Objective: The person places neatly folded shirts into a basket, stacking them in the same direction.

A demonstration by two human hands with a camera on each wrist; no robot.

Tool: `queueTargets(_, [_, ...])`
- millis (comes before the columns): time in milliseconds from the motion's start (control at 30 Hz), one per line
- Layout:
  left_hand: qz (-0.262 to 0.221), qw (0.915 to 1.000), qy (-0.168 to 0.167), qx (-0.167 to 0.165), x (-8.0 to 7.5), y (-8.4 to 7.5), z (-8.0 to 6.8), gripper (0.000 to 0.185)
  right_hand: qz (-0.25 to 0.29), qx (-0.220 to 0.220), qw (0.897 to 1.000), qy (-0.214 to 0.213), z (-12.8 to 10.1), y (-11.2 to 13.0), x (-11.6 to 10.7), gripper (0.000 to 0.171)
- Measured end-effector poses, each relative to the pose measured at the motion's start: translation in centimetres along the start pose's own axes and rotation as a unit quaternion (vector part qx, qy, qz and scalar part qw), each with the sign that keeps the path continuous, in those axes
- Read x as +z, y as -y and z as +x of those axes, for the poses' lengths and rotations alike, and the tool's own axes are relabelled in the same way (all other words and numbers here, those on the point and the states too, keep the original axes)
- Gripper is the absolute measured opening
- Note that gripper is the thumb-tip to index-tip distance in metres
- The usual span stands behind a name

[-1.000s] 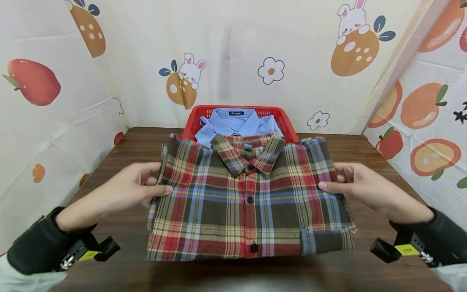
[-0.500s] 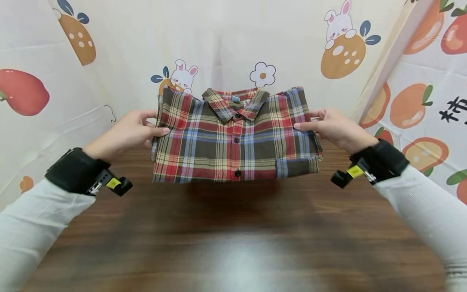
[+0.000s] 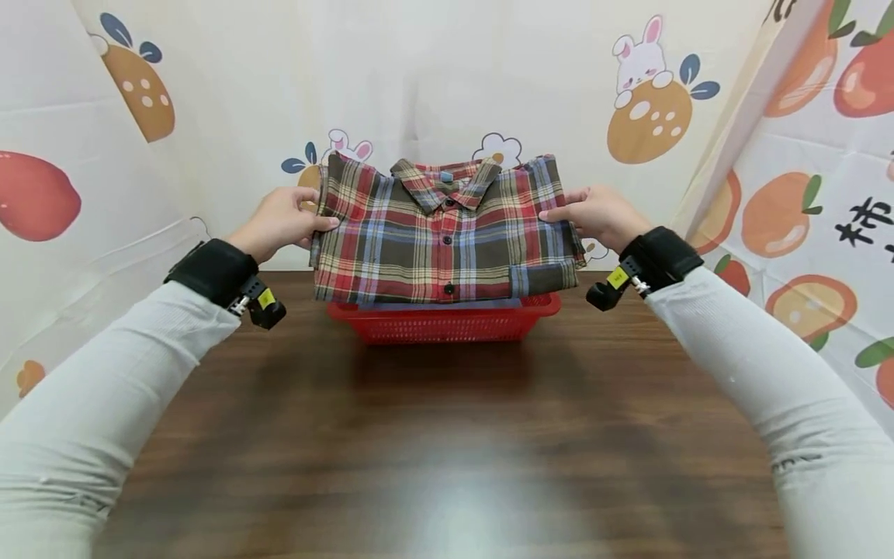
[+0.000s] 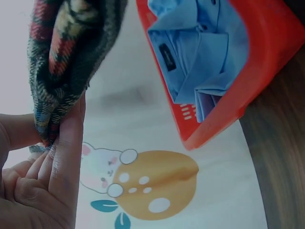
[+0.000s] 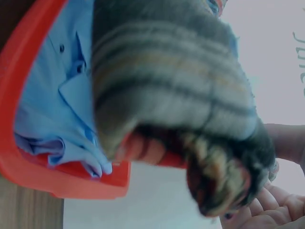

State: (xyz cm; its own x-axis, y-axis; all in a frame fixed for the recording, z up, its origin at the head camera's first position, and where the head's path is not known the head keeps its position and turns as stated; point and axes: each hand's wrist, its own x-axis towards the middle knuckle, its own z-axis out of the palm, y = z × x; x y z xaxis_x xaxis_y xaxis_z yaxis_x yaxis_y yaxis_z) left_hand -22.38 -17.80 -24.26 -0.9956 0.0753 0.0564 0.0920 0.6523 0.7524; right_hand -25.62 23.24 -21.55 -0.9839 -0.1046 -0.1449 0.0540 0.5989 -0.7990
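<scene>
A folded plaid shirt (image 3: 447, 233) in red, brown and blue hangs in the air above a red basket (image 3: 447, 322) at the far side of the table. My left hand (image 3: 282, 221) pinches its left edge, thumb on top; the left wrist view shows the plaid shirt (image 4: 66, 62) between thumb and fingers. My right hand (image 3: 594, 216) pinches the right edge the same way, and the plaid shirt (image 5: 190, 119) fills the right wrist view. A folded light blue shirt (image 4: 205, 57) lies inside the red basket (image 4: 257, 76), also seen as the blue shirt (image 5: 52, 105) under the plaid one.
A dark wooden table (image 3: 447, 435) stretches from the basket toward me. Cream curtains (image 3: 433, 70) printed with rabbits and fruit close in the back and both sides.
Both hands have lifted the folded plaid shirt off the table and carried it away from me, until it hangs over the red basket. My arms have stretched out.
</scene>
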Motion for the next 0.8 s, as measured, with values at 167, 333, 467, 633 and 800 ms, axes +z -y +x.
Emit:
queueTargets(167, [0.005, 1.0, -0.003, 0.001, 0.8, 0.5, 2.2, 0.047, -0.018, 0.014, 1.0, -0.019, 1.9, -0.2, 0.6, 0.058])
queueTargets(333, [0.015, 0.9998, -0.001, -0.009, 1.7, 0.9, 3.8, 0.046, -0.048, 0.026, 0.998, -0.034, 3.9, -0.7, 1.5, 0.059])
queueTargets(467, [0.036, 0.9992, 0.0, -0.016, 2.4, 1.5, 4.6, 0.046, -0.086, 0.024, 0.995, -0.048, 5.1, -0.9, 2.7, 0.056])
queueTargets(633, [0.064, 0.9978, 0.006, -0.013, 3.2, 2.5, 5.2, 0.043, -0.108, 0.027, 0.992, -0.058, 6.2, -1.2, 4.1, 0.049])
queueTargets(800, [0.083, 0.9963, 0.017, -0.014, 3.5, 3.2, 5.6, 0.045, -0.106, 0.035, 0.992, -0.058, 6.6, -1.6, 4.8, 0.041])
